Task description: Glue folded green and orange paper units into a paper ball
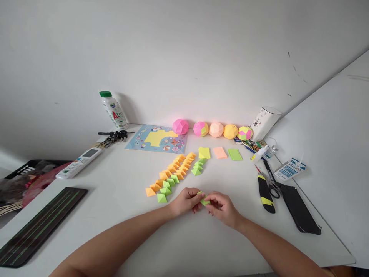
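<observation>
A small piece of light green paper point(203, 198) is pinched between my two hands above the front of the table. My left hand point(188, 201) grips its left side with thumb and fingers. On its right side the fingers of my right hand point(222, 207) are closed; its exact folds are partly hidden. Beyond my hands lie rows of folded orange paper pieces point(173, 167) and folded green paper pieces point(166, 191), with another short green row point(197, 167) beside them. Farther back are yellow point(204, 152), peach point(220, 152) and green point(235, 154) stacks of square paper.
Several faceted paper balls point(216, 130) line the wall beside a blue printed sheet point(137, 139). Left are a bottle point(113, 111), keys point(115, 137), a remote point(79, 163) and a dark striped mat point(43, 223). Right are a utility knife point(265, 194), scissors point(273, 190), glue bottle point(259, 153) and black pouch point(300, 209).
</observation>
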`<state>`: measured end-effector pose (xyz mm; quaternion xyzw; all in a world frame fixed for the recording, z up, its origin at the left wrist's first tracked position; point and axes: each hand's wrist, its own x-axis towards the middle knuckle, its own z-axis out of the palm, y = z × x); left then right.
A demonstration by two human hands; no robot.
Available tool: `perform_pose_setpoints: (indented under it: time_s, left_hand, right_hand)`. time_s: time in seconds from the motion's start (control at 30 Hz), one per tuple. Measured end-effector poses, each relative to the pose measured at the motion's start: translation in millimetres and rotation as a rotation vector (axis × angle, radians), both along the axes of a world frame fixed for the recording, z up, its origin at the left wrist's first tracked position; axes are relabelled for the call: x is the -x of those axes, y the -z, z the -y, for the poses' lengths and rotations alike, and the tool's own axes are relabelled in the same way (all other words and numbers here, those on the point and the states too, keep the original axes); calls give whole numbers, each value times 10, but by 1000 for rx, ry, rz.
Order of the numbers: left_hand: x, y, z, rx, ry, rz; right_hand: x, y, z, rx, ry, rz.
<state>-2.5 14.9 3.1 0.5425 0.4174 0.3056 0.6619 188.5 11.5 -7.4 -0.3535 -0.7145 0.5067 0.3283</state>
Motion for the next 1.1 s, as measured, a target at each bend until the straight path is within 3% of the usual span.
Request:
perform_pose_setpoints:
  time_s: [0.3,0.47,0.9,1.1]
  left_hand:
    - [12,27,-14,62,2,16]
    - [-21,97,11,0,-35,6]
    - [-54,21,103,-210,-115,-172]
    - [-28,-22,108,-130,-3,-93]
  right_hand:
    - [4,-52,10,-821,-5,258]
    - [31,-94,3,-999,-6,284]
    - [47,-145,31,-925,11,368]
    - [41,-155,48,-641,46,247]
